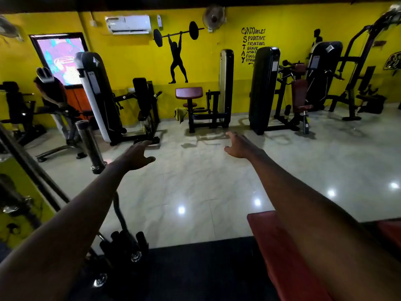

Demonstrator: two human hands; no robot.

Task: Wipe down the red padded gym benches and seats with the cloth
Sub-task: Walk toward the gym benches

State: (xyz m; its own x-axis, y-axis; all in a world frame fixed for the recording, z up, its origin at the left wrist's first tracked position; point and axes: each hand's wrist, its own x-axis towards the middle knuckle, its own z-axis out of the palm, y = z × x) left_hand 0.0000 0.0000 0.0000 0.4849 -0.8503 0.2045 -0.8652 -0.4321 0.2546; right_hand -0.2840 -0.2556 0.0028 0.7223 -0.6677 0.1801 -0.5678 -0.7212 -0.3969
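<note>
Head: both hands (138,154) empty, outstretched

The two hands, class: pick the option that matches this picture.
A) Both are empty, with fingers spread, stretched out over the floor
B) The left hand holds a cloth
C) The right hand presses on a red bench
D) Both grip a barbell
A: the left hand and right hand reach forward with open fingers and hold nothing; the red bench lies below the right forearm, untouched by either hand.
</note>
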